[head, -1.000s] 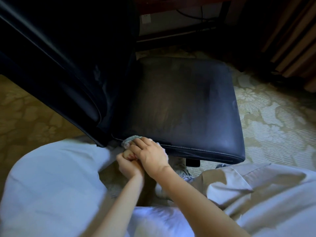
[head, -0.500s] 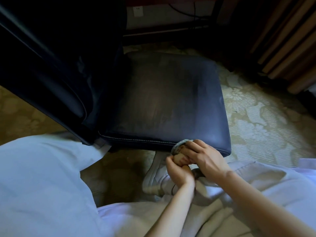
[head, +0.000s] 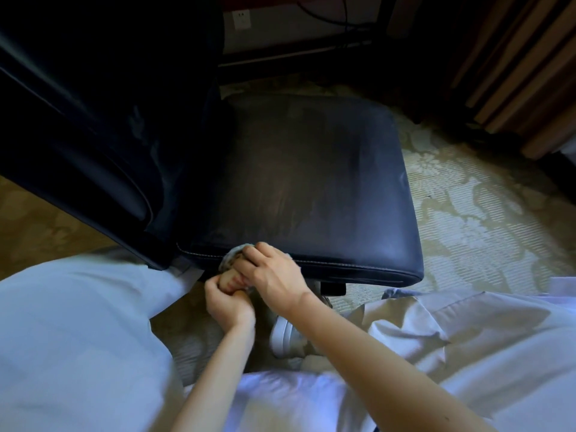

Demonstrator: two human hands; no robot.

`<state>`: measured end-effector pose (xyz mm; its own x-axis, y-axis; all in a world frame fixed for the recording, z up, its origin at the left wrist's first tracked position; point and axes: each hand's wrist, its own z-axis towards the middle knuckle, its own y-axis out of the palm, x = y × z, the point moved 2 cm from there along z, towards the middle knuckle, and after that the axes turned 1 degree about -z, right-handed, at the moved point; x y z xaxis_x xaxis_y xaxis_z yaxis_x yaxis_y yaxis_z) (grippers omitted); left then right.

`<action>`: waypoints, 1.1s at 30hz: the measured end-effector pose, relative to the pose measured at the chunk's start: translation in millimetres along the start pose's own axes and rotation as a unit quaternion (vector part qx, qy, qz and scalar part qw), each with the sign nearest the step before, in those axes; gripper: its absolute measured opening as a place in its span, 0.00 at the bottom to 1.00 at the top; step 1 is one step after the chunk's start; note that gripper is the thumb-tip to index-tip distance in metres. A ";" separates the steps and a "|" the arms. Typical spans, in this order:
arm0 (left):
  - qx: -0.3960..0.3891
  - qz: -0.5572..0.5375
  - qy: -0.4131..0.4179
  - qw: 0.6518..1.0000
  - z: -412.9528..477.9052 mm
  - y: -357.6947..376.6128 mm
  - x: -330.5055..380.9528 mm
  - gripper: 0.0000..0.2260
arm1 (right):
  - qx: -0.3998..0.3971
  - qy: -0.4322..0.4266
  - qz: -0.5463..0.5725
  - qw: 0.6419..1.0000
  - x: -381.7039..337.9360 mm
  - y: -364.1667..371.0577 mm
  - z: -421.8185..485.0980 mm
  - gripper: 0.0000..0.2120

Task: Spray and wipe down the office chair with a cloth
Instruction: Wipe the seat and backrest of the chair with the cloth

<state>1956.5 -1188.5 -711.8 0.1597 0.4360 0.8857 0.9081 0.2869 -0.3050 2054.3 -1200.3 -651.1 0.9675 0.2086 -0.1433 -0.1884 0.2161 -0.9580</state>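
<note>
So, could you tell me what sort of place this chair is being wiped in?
Probably a hotel room or home office: a beige floral-patterned carpet, a white wall socket with a black cable nearby, and the dark blue leather office chair.

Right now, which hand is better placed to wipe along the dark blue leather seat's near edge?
Probably right. The right hand lies over the crumpled grey cloth on the seat edge, with bare edge to its right. The left hand sits lower, below the rim, fingers curled.
</note>
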 end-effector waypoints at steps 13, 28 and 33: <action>-0.045 0.014 0.010 0.999 -104.5 55.1 10.8 0.14 | -0.013 0.064 -0.023 0.998 72.2 -35.8 -83.0 0.11; -0.243 0.099 -0.040 0.964 -203.6 129.0 2.0 0.08 | -0.209 0.162 -0.132 0.955 166.4 -99.6 -154.1 0.32; -0.216 0.063 -0.047 0.973 -192.5 124.7 -7.4 0.09 | -0.135 0.124 -0.136 0.974 158.1 -92.7 -146.6 0.26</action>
<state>2143.1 -1320.1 -689.0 0.2622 0.5263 0.8089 0.9650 -0.1500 -0.2152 2249.5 -1327.2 -621.3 0.9926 -0.0661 0.1018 0.0997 -0.0347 -0.9944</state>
